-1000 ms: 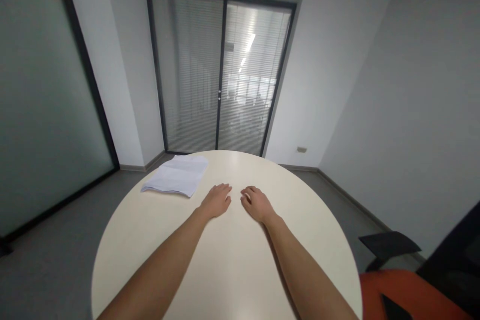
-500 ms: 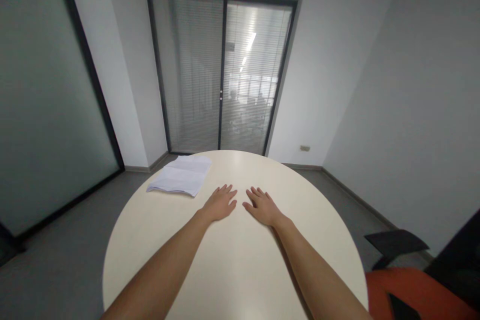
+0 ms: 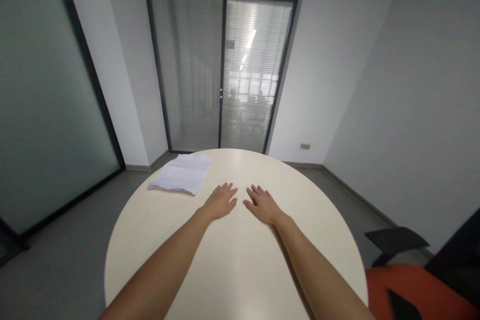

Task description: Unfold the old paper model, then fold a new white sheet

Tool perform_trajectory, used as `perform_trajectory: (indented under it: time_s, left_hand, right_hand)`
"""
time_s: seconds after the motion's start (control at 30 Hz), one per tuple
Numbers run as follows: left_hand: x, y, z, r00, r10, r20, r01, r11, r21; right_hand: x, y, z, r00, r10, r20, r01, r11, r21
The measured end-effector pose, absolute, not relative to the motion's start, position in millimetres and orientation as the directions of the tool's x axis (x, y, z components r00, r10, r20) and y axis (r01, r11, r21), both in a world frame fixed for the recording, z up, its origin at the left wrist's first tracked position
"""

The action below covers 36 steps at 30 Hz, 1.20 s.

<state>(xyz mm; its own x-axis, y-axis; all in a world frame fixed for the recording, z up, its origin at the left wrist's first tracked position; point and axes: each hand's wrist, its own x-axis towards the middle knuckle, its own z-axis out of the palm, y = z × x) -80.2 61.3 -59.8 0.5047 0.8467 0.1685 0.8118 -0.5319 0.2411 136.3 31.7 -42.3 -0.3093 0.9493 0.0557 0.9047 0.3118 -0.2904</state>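
Observation:
My left hand (image 3: pixel 221 201) lies palm down on a round cream table (image 3: pixel 232 265), its fingers stretched out and the thumb apart. Just to its right, my right hand (image 3: pixel 263 205) rests the same way, fingers spread, with a small gap between the two thumbs. Neither hand holds anything. Beyond my left hand, at the table's far left edge, lies a white sheet (image 3: pixel 182 173), flat and creased; whether it is paper or cloth I cannot tell. It does not touch either hand.
A chair with an orange seat (image 3: pixel 423 290) and a black armrest (image 3: pixel 397 240) stands at the table's right. Past the far edge is a dark-framed glass door (image 3: pixel 221 70) with blinds. A frosted glass panel (image 3: pixel 48 105) rises on the left. The wall outlet (image 3: pixel 305 146) sits low.

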Motion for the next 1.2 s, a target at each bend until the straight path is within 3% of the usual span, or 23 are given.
perform_trajectory:
  time_s: [0.27,0.47,0.6,0.7,0.87,1.07,1.2]
  left_hand:
    - [-80,60,-60,0.493,0.851,0.181,0.814,-0.524,0.251]
    - [-77,57,-54,0.416,0.831,0.371,0.843,-0.504,0.185]
    - [-86,59,-44,0.251,0.818,0.518,0.914,-0.376,0.15]
    - [-100,61,-40,0.095,0.815,0.571,0.978,-0.184,0.099]
    - [-119,66,-47,-0.149,0.876,0.46,0.989,0.123,0.085]
    - [-123,67,-40,-0.151,0.951,0.269,0.986,0.125,0.114]
    - [-126,67,-31,-0.151,0.961,0.233,0.983,0.122,0.135]
  right_hand:
    - [136,32,-42,-0.306,0.951,0.051,0.908,0.307,-0.284]
    - [136,32,-40,-0.306,0.951,0.041,0.911,0.305,-0.277]
    - [137,31,-40,-0.314,0.948,0.051,0.908,0.316,-0.276]
    - [139,29,-40,-0.312,0.949,0.043,0.909,0.312,-0.278]
    - [144,27,-38,-0.316,0.948,0.043,0.907,0.316,-0.278]
    - [145,26,-36,-0.311,0.95,0.042,0.905,0.309,-0.291]
    - [144,26,-35,-0.311,0.95,0.041,0.905,0.309,-0.293]
